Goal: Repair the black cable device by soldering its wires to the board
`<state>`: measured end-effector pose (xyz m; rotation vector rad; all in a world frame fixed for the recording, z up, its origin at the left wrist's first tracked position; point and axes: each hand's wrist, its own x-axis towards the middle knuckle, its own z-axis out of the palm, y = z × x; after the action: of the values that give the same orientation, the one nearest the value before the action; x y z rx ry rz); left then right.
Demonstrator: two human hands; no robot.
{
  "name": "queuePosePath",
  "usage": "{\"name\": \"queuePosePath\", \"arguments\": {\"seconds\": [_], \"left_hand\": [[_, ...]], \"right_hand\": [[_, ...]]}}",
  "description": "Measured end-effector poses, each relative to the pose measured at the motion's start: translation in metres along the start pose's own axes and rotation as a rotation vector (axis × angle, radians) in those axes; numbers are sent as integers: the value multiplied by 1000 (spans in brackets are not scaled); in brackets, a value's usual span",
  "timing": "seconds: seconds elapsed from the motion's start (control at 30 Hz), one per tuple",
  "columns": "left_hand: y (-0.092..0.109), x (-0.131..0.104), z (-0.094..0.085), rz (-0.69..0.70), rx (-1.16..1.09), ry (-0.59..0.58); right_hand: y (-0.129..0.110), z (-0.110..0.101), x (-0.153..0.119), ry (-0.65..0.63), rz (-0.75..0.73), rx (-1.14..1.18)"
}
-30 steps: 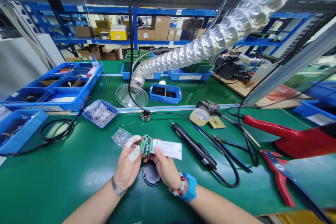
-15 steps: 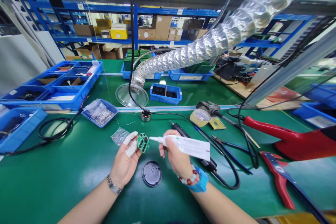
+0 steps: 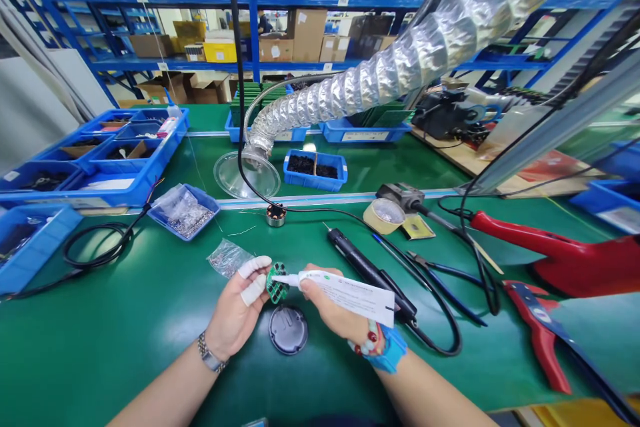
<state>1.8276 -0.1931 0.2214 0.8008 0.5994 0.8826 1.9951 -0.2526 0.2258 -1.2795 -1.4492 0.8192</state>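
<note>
Between the fingertips of my left hand [image 3: 235, 310] is a small round green circuit board [image 3: 277, 283] with dark components; white finger cots cover two of those fingers. My right hand [image 3: 333, 303] is closed around a white tube [image 3: 357, 297] with a long nozzle. The nozzle tip reaches the face of the board; whether it touches cannot be made out. Just below the board, a round black cap [image 3: 289, 330] lies on the green mat. A clear plastic bag [image 3: 229, 258] rests behind my left hand, and a small motor-like part with copper windings [image 3: 275, 215] stands farther back.
A black electric screwdriver [image 3: 370, 273], pliers [image 3: 445, 273] and red-handled cutters [image 3: 537, 333] lie to the right. At left are a blue tray of small metal parts [image 3: 214, 205] and a coiled black cable [image 3: 100, 247]. A silver duct [image 3: 360, 80] with a clear hood hangs above the mat.
My right hand has brought the tube left and down, so its nozzle now overlaps the board. The left hand still pinches the board, and the view has shifted slightly.
</note>
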Motion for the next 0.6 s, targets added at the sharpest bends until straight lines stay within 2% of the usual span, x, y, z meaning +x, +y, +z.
{"name": "queuePosePath", "arguments": {"seconds": [0.13,0.4,0.6], "left_hand": [[1,0,-1,-6,18,-11],[-1,-2,-1,-63,-20,-22],[-1,-3,0,-95,-70,-48]], "right_hand": [[2,-2,-1,-13,-47,-67],[4,-5,3,-28,-257,-27],[6,-6,-4,42,-208,-4]]}}
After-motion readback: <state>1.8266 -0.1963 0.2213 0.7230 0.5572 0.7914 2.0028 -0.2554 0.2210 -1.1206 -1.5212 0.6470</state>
